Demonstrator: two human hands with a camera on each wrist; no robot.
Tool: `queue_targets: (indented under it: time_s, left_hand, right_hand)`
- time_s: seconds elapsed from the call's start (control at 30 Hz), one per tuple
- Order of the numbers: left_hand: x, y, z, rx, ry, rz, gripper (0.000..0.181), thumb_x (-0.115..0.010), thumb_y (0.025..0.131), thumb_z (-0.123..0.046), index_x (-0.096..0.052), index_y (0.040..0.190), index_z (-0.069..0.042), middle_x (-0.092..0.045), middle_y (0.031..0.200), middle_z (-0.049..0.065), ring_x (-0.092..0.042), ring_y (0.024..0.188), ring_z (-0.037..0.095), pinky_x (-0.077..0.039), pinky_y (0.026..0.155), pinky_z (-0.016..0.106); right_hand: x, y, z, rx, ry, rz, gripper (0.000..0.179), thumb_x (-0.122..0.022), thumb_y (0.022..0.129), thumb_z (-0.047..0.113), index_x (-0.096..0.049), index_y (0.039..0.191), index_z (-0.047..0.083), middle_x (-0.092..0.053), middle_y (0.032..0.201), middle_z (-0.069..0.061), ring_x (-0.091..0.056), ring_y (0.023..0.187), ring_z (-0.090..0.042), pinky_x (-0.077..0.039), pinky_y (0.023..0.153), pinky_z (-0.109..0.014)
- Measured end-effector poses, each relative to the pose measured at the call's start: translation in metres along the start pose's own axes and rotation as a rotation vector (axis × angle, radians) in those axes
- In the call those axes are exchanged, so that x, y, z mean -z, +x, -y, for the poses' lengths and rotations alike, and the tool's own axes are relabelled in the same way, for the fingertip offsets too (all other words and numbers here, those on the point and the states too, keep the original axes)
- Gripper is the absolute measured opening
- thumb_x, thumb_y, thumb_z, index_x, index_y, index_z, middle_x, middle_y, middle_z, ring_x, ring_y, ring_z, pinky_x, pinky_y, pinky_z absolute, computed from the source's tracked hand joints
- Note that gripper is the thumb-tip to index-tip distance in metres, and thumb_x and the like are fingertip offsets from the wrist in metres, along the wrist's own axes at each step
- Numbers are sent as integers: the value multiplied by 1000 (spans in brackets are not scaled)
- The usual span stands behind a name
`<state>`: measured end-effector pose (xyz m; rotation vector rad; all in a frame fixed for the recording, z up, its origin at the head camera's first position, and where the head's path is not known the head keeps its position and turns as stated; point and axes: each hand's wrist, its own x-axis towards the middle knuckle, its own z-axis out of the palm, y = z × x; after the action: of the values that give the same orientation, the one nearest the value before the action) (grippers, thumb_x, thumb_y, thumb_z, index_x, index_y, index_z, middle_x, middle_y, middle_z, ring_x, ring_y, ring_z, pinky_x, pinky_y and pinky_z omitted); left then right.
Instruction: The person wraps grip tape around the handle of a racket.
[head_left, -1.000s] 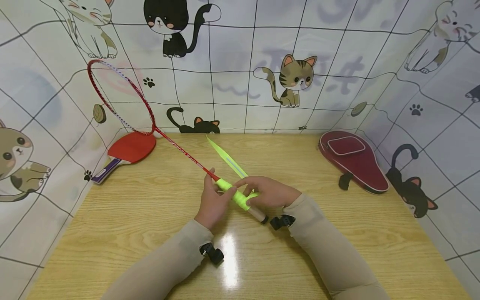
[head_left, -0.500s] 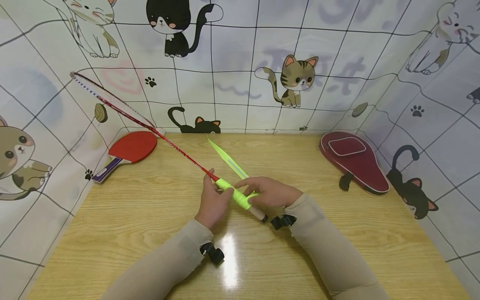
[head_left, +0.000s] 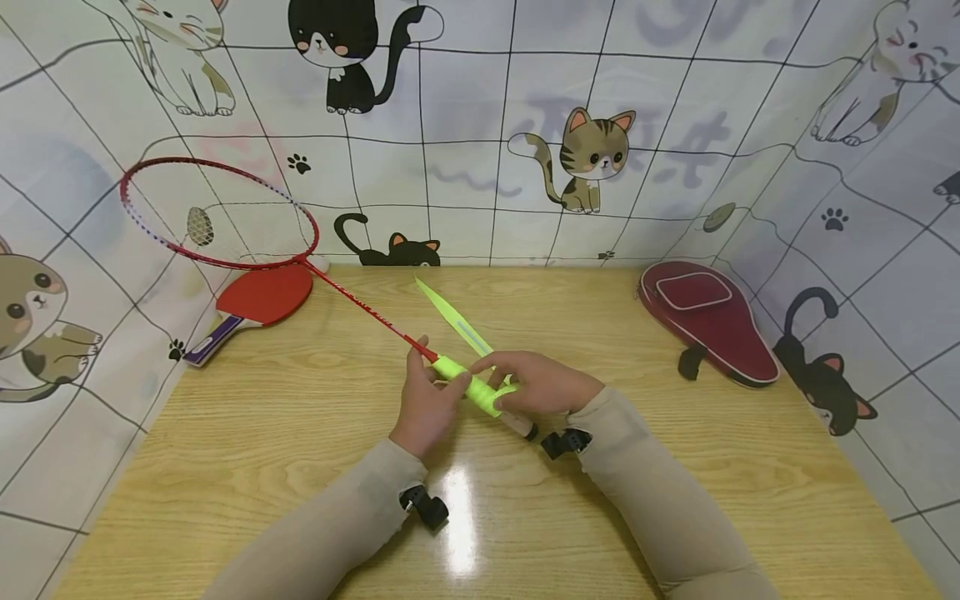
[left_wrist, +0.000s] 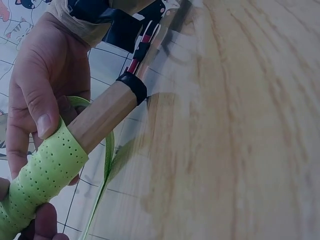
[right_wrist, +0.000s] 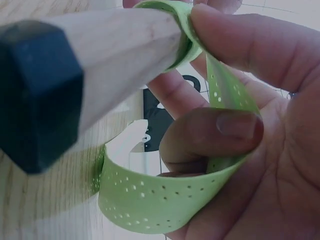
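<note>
A red badminton racket [head_left: 356,302] slants across the head view, its strung head up at the far left. My left hand [head_left: 423,408] grips the handle where yellow-green overgrip tape [head_left: 448,369] is wound on. Lower down, my right hand [head_left: 543,383] pinches the tape at the edge of the winding. In the right wrist view the perforated tape [right_wrist: 150,200] loops between the fingers. Bare wood [left_wrist: 107,112] shows below the winding, ending in a black butt cap [right_wrist: 40,100]. The loose tape tail [head_left: 453,317] stretches away behind the right hand.
A red table tennis bat [head_left: 266,296] lies at the back left of the wooden table [head_left: 315,467], below the racket head. At the back right is a dark red bat case [head_left: 701,325]. Cat-print sheeting [head_left: 465,100] encloses the back and sides.
The racket has turned about its shaft: its head passed through an edge-on position and now shows a broad, flatter oval. Both hands stay nearly in place on the handle.
</note>
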<state>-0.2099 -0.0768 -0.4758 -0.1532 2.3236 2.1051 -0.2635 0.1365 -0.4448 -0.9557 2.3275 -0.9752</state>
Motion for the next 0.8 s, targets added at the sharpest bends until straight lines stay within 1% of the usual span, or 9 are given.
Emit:
queue_targets:
  time_s: [0.2,0.3,0.37,0.47,0.6,0.7,0.8]
  left_hand:
    - [1,0,-1,6,-3,-5,87,-70,97,-10,-15,164,-11,-68,119,26,-71,91,23,-50,74,30]
    - [1,1,-1,2,0,-9,86,-68,95,-8,-17,164,-10,-69,117,26,-70,89,23,-49,74,31]
    - [1,1,-1,-3,0,-13,86,-68,95,-8,-17,164,-10,-69,116,26,-71,90,23,-50,75,30]
    - [1,1,-1,-8,-15,-9,87,-70,96,-9,-17,164,-10,-68,117,27,-73,92,25,-54,78,30]
    - [1,1,0,-16,-36,7,88,-73,98,-13,-15,165,-12,-67,121,28,-74,94,28,-59,81,31]
    - [1,1,1,-20,-29,11,87,-72,99,-13,-14,165,-11,-67,121,29,-75,96,28,-59,82,32]
    - [1,2,2,-15,-19,9,87,-71,99,-12,-14,165,-11,-68,121,28,-74,97,28,-59,83,33]
  right_hand:
    - [2,-1,-1,2,29,28,62,-64,94,3,-55,153,21,-70,132,-9,-66,122,-25,-56,94,-41]
    - [2,-2,1,-9,33,33,63,-63,94,3,-54,154,22,-69,135,-10,-66,124,-26,-56,92,-40]
    - [2,-2,2,-5,30,28,63,-63,93,3,-54,154,21,-69,135,-11,-66,123,-27,-56,91,-39]
    - [2,-2,3,3,26,18,63,-64,92,2,-56,152,20,-71,130,-9,-67,119,-25,-56,90,-39]
    - [1,-2,3,20,19,6,61,-68,92,3,-58,149,23,-73,120,-5,-68,111,-21,-56,88,-39]
    - [1,-1,2,29,12,5,61,-71,92,5,-59,148,25,-73,118,-3,-68,110,-19,-55,88,-38]
    - [2,-1,2,27,14,17,61,-69,93,5,-58,150,25,-72,120,-2,-67,111,-18,-55,90,-38]
